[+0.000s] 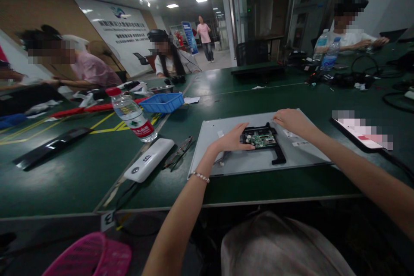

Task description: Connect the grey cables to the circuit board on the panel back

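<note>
Broadly, a long green table (213, 99) spreads across a busy indoor room, seen from the wearer's seat. Around its far side are three seated people in dark caps: one at the left in pink (95, 69), one near the middle with long dark hair (168, 60), and one at the right in white (351, 32). A person in a pink top (204, 34) stands farther back.

On the near part of the table lies a flat grey panel (297, 155). A pink basket (90, 254) sits below the table edge, at lower left.

A black bracket (278, 155) lies on the panel, near its middle, with a green circuit board (261, 139) set in its upper part. The left hand (231, 139) is spread, thumb and fingers apart, around the bracket's left end. The right hand (289, 119) is at the bracket's upper right corner, fingers curled close together; whether they pinch it, I cannot tell.

Left of the panel are a long glossy black object (53, 147), a shallow blue basket (163, 103), a clear bottle (132, 116) with a red cap and a white rounded device (150, 159). A lit device (359, 133), partly blurred, lies to the right. Eyeglasses (179, 152) rest just beside the panel. Smallest is a beaded bracelet (201, 176) on the left wrist.
</note>
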A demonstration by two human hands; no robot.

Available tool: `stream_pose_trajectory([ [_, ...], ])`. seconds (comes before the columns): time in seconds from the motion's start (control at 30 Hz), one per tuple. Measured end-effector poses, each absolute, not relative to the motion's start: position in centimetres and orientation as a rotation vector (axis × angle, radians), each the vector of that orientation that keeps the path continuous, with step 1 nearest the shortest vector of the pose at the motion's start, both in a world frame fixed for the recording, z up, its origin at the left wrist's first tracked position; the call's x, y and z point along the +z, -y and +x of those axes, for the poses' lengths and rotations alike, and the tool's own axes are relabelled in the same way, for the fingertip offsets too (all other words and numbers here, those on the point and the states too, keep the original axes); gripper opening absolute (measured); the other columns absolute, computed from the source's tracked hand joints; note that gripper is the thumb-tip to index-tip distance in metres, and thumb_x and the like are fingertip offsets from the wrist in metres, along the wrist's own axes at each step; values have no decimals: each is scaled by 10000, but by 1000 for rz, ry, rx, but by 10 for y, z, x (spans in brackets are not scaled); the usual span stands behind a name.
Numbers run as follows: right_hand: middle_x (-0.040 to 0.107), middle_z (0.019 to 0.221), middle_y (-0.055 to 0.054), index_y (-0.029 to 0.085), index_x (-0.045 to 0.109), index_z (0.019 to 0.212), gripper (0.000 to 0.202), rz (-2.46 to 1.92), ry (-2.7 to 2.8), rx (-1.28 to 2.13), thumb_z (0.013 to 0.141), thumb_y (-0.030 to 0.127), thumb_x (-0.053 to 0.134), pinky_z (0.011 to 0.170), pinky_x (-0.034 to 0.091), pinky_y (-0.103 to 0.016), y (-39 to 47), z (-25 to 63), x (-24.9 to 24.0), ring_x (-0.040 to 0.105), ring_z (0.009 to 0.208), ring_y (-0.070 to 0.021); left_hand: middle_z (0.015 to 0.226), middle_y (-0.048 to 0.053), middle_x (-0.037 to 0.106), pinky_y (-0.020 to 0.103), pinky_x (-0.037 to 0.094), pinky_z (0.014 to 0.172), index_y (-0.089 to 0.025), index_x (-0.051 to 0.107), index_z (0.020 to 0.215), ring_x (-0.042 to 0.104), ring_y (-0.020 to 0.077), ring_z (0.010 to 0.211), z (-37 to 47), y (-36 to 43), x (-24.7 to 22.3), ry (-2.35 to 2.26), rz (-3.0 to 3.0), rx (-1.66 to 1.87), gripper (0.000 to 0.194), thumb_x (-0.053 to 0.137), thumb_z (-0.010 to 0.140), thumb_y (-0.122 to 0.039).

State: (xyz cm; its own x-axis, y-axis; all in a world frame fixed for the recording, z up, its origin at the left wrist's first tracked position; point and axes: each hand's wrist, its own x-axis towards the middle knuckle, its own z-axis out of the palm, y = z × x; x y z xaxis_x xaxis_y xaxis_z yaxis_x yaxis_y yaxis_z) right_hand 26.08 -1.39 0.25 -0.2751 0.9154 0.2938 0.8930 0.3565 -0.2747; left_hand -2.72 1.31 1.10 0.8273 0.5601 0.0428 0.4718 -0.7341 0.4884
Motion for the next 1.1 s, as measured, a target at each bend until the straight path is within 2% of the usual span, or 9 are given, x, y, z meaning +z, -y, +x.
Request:
stream_pose_trajectory([
  [0.2,702,986,-126,185,708,909,261,-1557,2358,-167,901,220,450,859,469,-418,22,227,15,622,979,-291,1513,163,235,384,205,1160,-128,179,1461,237,280,1400,-26,-13,6,-778,2550,288,1002,606,721,-650],
  [0.33,711,948,-122,181,713,875,274,-1525,2485,-152,888,176,439,844,473,-401,21,220,12,636,929,-277,1506,175,243,394,212,1157,-118,205,1448,235,286,1400,-25,-12,7,-787,2559,276,975,613,722,-625],
  [0.6,721,962,-77,237,705,1031,267,-1489,2386,108,875,334,511,854,486,-400,17,228,2,643,927,-266,1516,157,225,386,206,1160,-142,186,1456,227,277,1404,-25,-10,10,-806,2538,257,980,619,719,-619],
  [0.83,687,1121,-79,217,685,1112,348,-1507,2205,151,872,343,467,937,463,-434,27,249,16,615,1052,-280,1519,176,203,392,208,1159,-112,165,1464,226,281,1403,-26,-11,8,-780,2524,265,1003,612,729,-627],
  [1.1,700,1063,-120,157,676,1111,462,-1909,2070,455,729,409,623,830,525,-421,41,322,-6,658,946,-295,1529,160,181,374,202,1162,-122,143,1476,222,271,1405,-28,-10,10,-767,2514,248,1008,610,740,-628],
])
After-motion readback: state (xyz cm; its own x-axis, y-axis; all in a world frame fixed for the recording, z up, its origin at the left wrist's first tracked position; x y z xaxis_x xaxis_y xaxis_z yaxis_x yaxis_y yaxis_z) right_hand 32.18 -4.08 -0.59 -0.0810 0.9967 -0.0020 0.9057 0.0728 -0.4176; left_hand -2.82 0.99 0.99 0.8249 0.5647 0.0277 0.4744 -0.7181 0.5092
